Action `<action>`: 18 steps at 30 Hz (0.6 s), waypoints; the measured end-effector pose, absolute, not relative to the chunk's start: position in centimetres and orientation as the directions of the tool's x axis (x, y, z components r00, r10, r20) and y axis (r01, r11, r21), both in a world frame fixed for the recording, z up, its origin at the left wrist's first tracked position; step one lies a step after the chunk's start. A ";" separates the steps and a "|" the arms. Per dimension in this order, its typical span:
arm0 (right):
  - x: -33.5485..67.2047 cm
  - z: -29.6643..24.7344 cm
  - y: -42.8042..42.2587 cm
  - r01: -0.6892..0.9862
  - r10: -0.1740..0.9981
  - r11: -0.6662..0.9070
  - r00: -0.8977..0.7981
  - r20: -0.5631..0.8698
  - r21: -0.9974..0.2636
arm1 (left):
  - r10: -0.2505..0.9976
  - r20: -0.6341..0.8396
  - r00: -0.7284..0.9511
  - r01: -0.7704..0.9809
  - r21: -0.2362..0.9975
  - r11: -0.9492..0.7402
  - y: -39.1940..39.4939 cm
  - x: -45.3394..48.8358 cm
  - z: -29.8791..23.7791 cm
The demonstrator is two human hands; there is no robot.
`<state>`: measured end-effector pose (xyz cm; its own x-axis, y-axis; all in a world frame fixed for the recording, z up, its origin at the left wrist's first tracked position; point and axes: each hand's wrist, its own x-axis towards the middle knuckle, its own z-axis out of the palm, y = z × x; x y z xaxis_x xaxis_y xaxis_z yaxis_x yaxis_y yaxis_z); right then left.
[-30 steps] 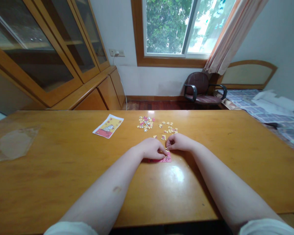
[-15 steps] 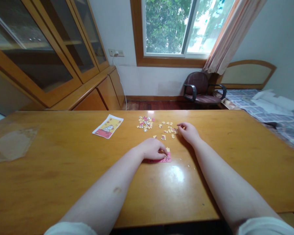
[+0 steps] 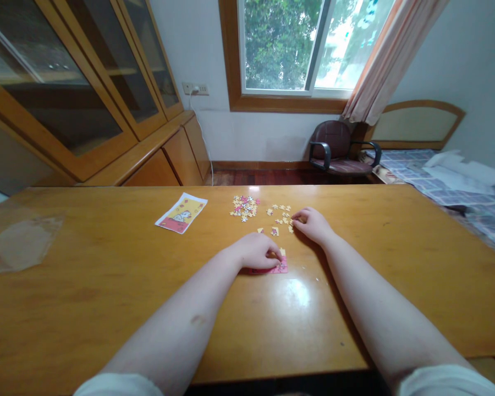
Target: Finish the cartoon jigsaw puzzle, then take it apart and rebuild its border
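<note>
My left hand (image 3: 259, 252) lies over a partly joined jigsaw puzzle (image 3: 282, 268), pink along its near side with some yellow above. Its fingers are curled, the thumb and fingertips meeting at the puzzle's right part; the palm hides the left part. My right hand (image 3: 311, 224) is at the right edge of a loose group of yellow puzzle pieces (image 3: 285, 221). Its thumb and fingers are closed together on a small puzzle piece, mostly covered by the fingertips. Two separate pieces with dark marks, one a puzzle piece (image 3: 275, 231), lie just beyond my left hand.
A heap of mixed puzzle pieces (image 3: 244, 208) lies near the far edge of the wooden table (image 3: 107, 308). Left of it is a picture sheet (image 3: 182, 213) with a white animal on yellow and pink. A clear plastic sheet (image 3: 25, 242) lies far left. A chair (image 3: 334, 146) stands beyond.
My right hand has moved slightly left and nearer, along the edge of the loose yellow pieces. My left hand stays in place on the puzzle.
</note>
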<state>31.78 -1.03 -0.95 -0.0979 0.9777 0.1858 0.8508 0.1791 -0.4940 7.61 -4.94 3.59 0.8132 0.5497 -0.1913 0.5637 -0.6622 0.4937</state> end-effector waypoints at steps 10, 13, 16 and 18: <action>31.4 -0.6 -1.0 0.804 0.969 0.242 -0.173 0.176 -0.543 | 0.547 -0.180 0.818 0.556 0.491 -0.671 -4.9 7.5 3.3; 31.4 -0.5 -1.3 0.746 0.980 0.192 -0.111 0.165 -0.638 | 0.549 -0.171 0.818 0.553 0.497 -0.669 -4.8 7.5 3.2; 31.2 -0.6 -1.6 0.616 0.993 0.116 -0.098 0.070 -0.779 | 0.551 -0.165 0.818 0.551 0.500 -0.668 -4.8 7.5 3.2; 30.9 -0.7 -1.8 0.553 0.985 0.109 -0.172 0.015 -0.826 | 0.553 -0.160 0.818 0.550 0.498 -0.670 -4.8 7.5 3.2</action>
<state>30.90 -1.75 -0.74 -0.1716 0.9850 0.0153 0.5527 0.1091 -0.8262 7.51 -4.83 3.16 0.8179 0.5527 -0.1599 0.5504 -0.6705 0.4975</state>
